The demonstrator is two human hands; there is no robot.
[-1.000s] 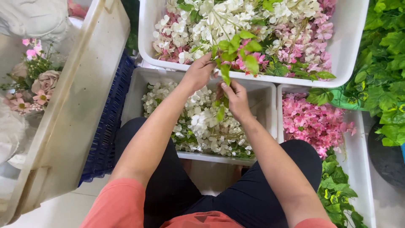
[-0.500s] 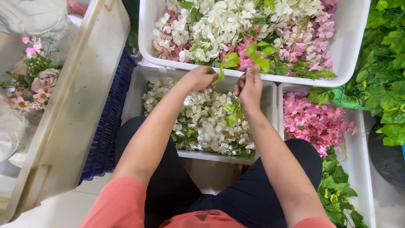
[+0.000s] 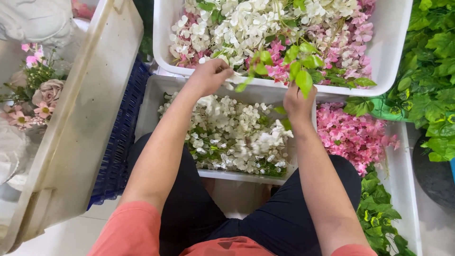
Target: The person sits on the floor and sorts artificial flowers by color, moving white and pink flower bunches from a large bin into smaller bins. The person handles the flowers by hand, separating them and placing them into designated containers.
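One leafy sprig point(image 3: 284, 66) above right grip point(image 3: 297, 102)

We see a pale tiled floor point(image 3: 61, 239) carrying everything here. Directly on it, near us, sits a white tub point(image 3: 156, 97) of white blossoms, and just to its right a second white tub point(image 3: 397, 163) holding pink blossoms. Beyond them, at the far side, stands a larger white tub point(image 3: 395, 57) of mixed white and pink flowers. To the left lies a dark blue plastic crate point(image 3: 121, 147), with a long off-white bin point(image 3: 78, 128) leaning beside it. Green leafy garlands point(image 3: 431, 90) pile at the right.
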